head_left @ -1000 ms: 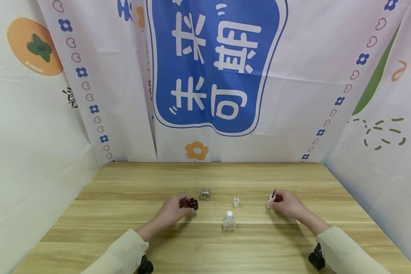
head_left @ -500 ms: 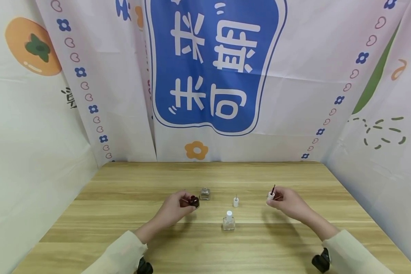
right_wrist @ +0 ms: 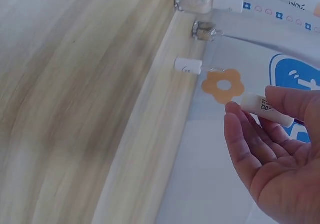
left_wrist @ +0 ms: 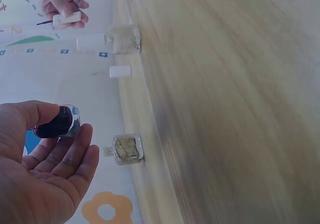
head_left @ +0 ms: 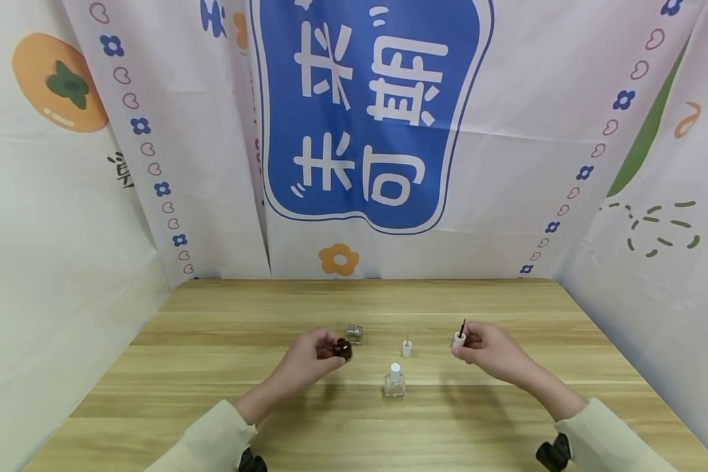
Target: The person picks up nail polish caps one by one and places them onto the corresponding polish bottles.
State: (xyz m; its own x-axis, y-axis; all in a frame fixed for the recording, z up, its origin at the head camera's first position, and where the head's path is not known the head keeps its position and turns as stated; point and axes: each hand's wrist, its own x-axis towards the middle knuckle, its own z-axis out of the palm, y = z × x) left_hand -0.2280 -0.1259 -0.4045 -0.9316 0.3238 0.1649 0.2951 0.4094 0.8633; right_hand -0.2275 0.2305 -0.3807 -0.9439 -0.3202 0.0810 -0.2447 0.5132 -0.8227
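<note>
My left hand [head_left: 307,357] pinches an uncapped dark red nail polish bottle [head_left: 343,349] between thumb and fingers, tilted a little above the table. In the left wrist view the same bottle [left_wrist: 55,124] shows its glass base. Across the table, my right hand [head_left: 492,351] pinches a white nail polish cap [head_left: 458,340] with its dark-coated brush pointing up. Small print marks this cap [right_wrist: 265,108] in the right wrist view. Just beyond the left fingertips stands an open glitter polish bottle [head_left: 354,335]. A second white brush cap [head_left: 407,349] rests upright, brush up, between the hands.
A clear polish bottle [head_left: 394,385] with its white cap on stands nearer the front, between the two hands. Everything rests on a wooden table [head_left: 354,432]. Printed curtains [head_left: 495,196] hang behind and along both sides.
My left hand has lifted slightly and moved to the right with the dark red bottle. My right hand has raised the brush cap a little and moved left.
</note>
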